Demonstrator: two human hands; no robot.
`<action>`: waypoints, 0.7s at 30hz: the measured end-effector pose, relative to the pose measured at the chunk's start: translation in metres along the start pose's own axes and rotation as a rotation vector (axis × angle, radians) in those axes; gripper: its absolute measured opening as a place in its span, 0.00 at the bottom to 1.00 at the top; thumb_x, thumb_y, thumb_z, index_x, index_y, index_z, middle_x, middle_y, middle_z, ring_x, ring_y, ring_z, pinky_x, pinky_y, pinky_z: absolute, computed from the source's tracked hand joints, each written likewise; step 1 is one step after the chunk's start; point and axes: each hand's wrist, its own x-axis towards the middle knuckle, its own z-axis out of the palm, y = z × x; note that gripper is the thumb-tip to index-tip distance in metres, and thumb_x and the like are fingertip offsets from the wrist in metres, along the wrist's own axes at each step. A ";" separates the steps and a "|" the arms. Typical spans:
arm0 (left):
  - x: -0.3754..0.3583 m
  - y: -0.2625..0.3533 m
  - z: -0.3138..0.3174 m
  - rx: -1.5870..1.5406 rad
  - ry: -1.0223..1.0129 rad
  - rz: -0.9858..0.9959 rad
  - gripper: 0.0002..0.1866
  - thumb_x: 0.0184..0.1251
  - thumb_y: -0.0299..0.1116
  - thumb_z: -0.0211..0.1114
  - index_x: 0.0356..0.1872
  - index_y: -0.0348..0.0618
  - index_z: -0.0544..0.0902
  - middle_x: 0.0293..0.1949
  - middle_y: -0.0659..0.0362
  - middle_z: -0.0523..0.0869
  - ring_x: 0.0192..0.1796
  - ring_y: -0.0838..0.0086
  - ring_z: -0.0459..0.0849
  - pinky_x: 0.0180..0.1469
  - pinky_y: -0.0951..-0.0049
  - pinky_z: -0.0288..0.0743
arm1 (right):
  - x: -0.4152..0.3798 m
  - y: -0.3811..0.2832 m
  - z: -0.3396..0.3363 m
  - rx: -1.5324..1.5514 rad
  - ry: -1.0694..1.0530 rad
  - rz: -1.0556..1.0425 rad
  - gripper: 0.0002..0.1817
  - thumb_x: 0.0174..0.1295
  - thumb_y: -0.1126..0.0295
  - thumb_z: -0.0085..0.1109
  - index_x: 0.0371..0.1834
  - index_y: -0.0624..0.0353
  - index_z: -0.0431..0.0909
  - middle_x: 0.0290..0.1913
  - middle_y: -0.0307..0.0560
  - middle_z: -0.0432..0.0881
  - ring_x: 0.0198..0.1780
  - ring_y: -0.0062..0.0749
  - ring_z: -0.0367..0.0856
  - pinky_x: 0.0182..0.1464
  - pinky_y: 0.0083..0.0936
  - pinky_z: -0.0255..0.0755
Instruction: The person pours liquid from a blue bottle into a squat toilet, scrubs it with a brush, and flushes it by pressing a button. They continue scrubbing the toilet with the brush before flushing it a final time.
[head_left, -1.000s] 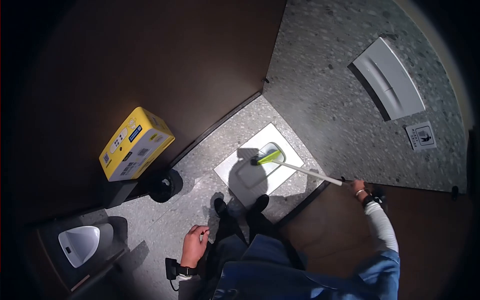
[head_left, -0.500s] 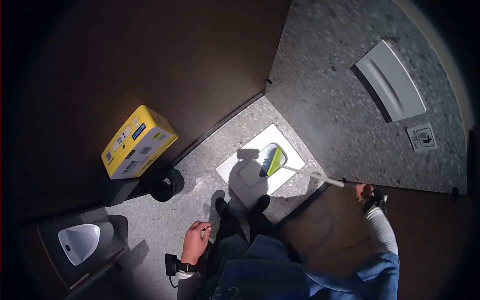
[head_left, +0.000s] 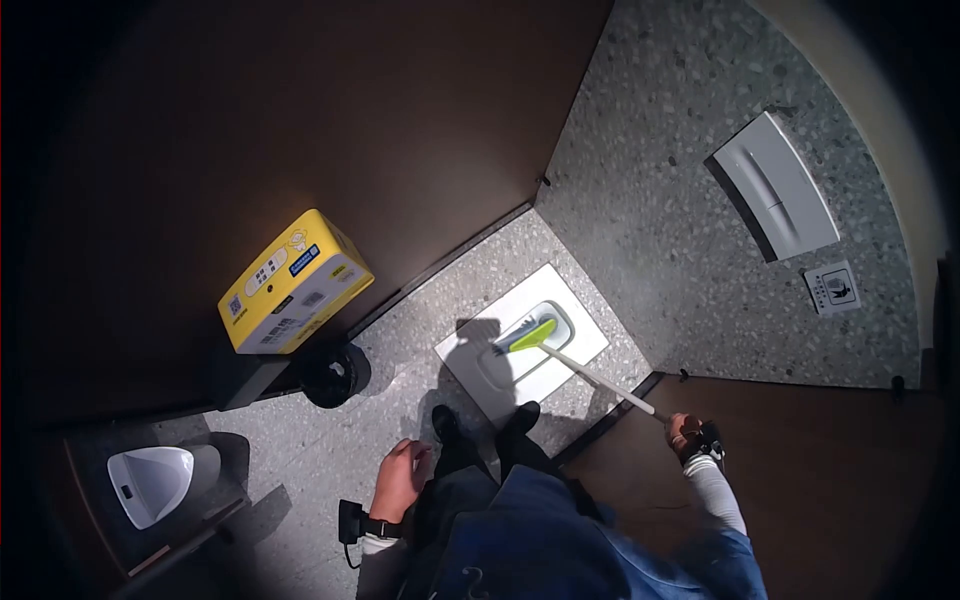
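Observation:
My right hand point(head_left: 686, 436) is wrapped round the upper end of the long white handle of a scrub brush point(head_left: 533, 337). Its lime-green head, with dark blue-grey bristles, lies over the basin of a white squat toilet point(head_left: 570, 372) set into the floor. The handle slopes from the head out to the right. Loosely curled near my left thigh, my left hand point(head_left: 402, 478) shows nothing in it. Both wrists wear dark straps with small devices.
At left, a yellow and white package point(head_left: 290, 290) sits by the dark partition point(head_left: 400, 120), above a black bin point(head_left: 332, 378). A white urinal point(head_left: 150, 485) is lower left. On the speckled wall are a white fixture point(head_left: 775, 190) and a small sign point(head_left: 833, 290).
My right hand has moved left and down, toward my body. The brush head has swung round and shifted slightly left across the basin. My left hand stays beside my leg.

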 end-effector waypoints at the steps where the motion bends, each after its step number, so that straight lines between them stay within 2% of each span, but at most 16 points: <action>1: 0.005 0.002 -0.002 0.007 -0.009 0.043 0.07 0.55 0.26 0.57 0.34 0.39 0.79 0.33 0.49 0.80 0.36 0.55 0.79 0.39 0.65 0.73 | 0.004 -0.013 -0.001 0.041 -0.079 0.091 0.11 0.54 0.61 0.51 0.16 0.49 0.75 0.21 0.39 0.77 0.23 0.26 0.76 0.22 0.26 0.67; 2: 0.010 0.005 -0.004 0.025 -0.050 0.048 0.07 0.55 0.28 0.58 0.34 0.39 0.79 0.32 0.49 0.80 0.37 0.55 0.79 0.40 0.64 0.73 | 0.006 -0.023 -0.005 0.086 -0.159 0.184 0.11 0.53 0.61 0.52 0.18 0.48 0.77 0.22 0.41 0.79 0.25 0.27 0.79 0.23 0.26 0.70; 4: 0.019 0.013 -0.006 -0.057 -0.056 0.123 0.07 0.55 0.29 0.58 0.35 0.39 0.79 0.33 0.49 0.80 0.38 0.56 0.79 0.41 0.64 0.72 | -0.010 -0.020 -0.025 0.102 -0.229 -0.019 0.10 0.53 0.59 0.52 0.25 0.48 0.82 0.28 0.42 0.82 0.33 0.31 0.83 0.28 0.28 0.75; 5: 0.022 0.015 -0.006 -0.060 -0.054 0.132 0.07 0.55 0.29 0.58 0.35 0.39 0.79 0.33 0.49 0.80 0.38 0.56 0.79 0.41 0.64 0.72 | -0.019 -0.026 -0.042 0.404 -0.430 0.310 0.14 0.54 0.57 0.53 0.34 0.52 0.82 0.36 0.51 0.82 0.42 0.44 0.81 0.42 0.37 0.75; 6: 0.026 0.016 -0.005 -0.062 -0.120 0.173 0.08 0.56 0.29 0.58 0.35 0.39 0.79 0.33 0.49 0.80 0.39 0.56 0.79 0.41 0.64 0.72 | -0.022 -0.026 -0.015 0.296 -0.571 0.049 0.16 0.52 0.59 0.55 0.41 0.54 0.79 0.37 0.49 0.82 0.42 0.44 0.81 0.43 0.38 0.75; 7: 0.031 0.017 -0.002 -0.063 -0.185 0.216 0.08 0.56 0.29 0.58 0.36 0.39 0.79 0.33 0.50 0.80 0.39 0.56 0.79 0.42 0.64 0.72 | -0.048 -0.007 -0.076 0.428 -0.544 -0.260 0.26 0.52 0.63 0.57 0.56 0.54 0.69 0.41 0.53 0.81 0.39 0.39 0.82 0.38 0.36 0.77; 8: 0.035 0.018 0.001 -0.068 -0.186 0.236 0.08 0.56 0.29 0.58 0.36 0.39 0.79 0.33 0.50 0.80 0.39 0.56 0.79 0.42 0.64 0.72 | -0.061 -0.003 -0.133 0.850 -0.995 -0.061 0.34 0.54 0.65 0.57 0.65 0.50 0.56 0.43 0.55 0.79 0.35 0.32 0.83 0.33 0.29 0.78; 9: 0.039 0.018 0.006 -0.115 -0.232 0.277 0.09 0.56 0.30 0.58 0.36 0.38 0.79 0.34 0.50 0.80 0.40 0.57 0.79 0.42 0.65 0.72 | -0.077 -0.004 -0.152 1.261 -1.051 -0.141 0.36 0.57 0.65 0.56 0.67 0.52 0.50 0.38 0.50 0.78 0.30 0.25 0.81 0.29 0.21 0.77; 11: 0.045 0.030 0.010 -0.190 -0.316 0.367 0.10 0.57 0.30 0.59 0.38 0.38 0.78 0.35 0.51 0.80 0.40 0.58 0.79 0.43 0.65 0.73 | -0.095 -0.008 -0.215 1.673 -1.127 -0.162 0.28 0.59 0.66 0.55 0.62 0.58 0.60 0.33 0.42 0.77 0.25 0.21 0.78 0.26 0.17 0.74; 13: 0.053 0.040 0.024 -0.223 -0.372 0.430 0.12 0.56 0.32 0.60 0.40 0.39 0.78 0.37 0.52 0.80 0.42 0.59 0.79 0.44 0.65 0.72 | -0.086 -0.023 -0.252 1.808 -1.081 -0.153 0.22 0.59 0.68 0.54 0.57 0.60 0.65 0.32 0.41 0.76 0.24 0.20 0.76 0.26 0.16 0.72; 15: 0.060 0.055 0.040 -0.208 -0.472 0.524 0.21 0.54 0.35 0.64 0.49 0.39 0.74 0.45 0.51 0.77 0.49 0.59 0.76 0.52 0.64 0.69 | -0.078 -0.052 -0.295 2.020 -0.931 -0.161 0.13 0.60 0.69 0.52 0.46 0.62 0.73 0.28 0.38 0.75 0.23 0.19 0.74 0.25 0.15 0.69; 16: 0.060 0.066 0.050 -0.210 -0.468 0.539 0.21 0.54 0.35 0.64 0.49 0.39 0.74 0.45 0.51 0.77 0.49 0.59 0.76 0.52 0.64 0.69 | -0.074 -0.072 -0.316 2.091 -0.816 -0.167 0.10 0.61 0.68 0.51 0.40 0.62 0.75 0.26 0.37 0.75 0.22 0.19 0.74 0.24 0.14 0.68; 18: 0.058 0.086 0.066 -0.192 -0.381 0.740 0.26 0.52 0.35 0.64 0.54 0.39 0.71 0.51 0.50 0.75 0.54 0.57 0.72 0.57 0.64 0.65 | -0.059 -0.112 -0.323 2.062 -0.700 -0.434 0.09 0.62 0.66 0.51 0.40 0.58 0.75 0.23 0.34 0.73 0.21 0.15 0.74 0.21 0.13 0.69; 19: 0.066 0.082 0.083 -0.371 -0.322 1.004 0.22 0.48 0.31 0.63 0.47 0.39 0.74 0.49 0.51 0.75 0.49 0.60 0.75 0.48 0.63 0.70 | -0.054 -0.121 -0.341 2.016 -0.721 -0.588 0.09 0.62 0.66 0.51 0.41 0.58 0.75 0.23 0.35 0.73 0.20 0.16 0.74 0.21 0.13 0.70; 20: 0.070 0.068 0.095 -0.446 -0.459 0.902 0.17 0.45 0.28 0.63 0.40 0.37 0.76 0.43 0.51 0.77 0.45 0.60 0.77 0.46 0.65 0.71 | -0.051 -0.121 -0.358 1.966 -0.735 -0.736 0.10 0.62 0.66 0.51 0.42 0.57 0.75 0.23 0.35 0.74 0.20 0.16 0.74 0.21 0.13 0.70; 21: 0.073 0.067 0.088 -0.573 -0.474 0.770 0.12 0.47 0.28 0.63 0.35 0.37 0.76 0.36 0.52 0.78 0.38 0.61 0.78 0.40 0.66 0.71 | -0.048 -0.113 -0.364 1.983 -0.698 -0.659 0.14 0.64 0.62 0.49 0.49 0.57 0.73 0.24 0.36 0.75 0.23 0.18 0.75 0.26 0.15 0.71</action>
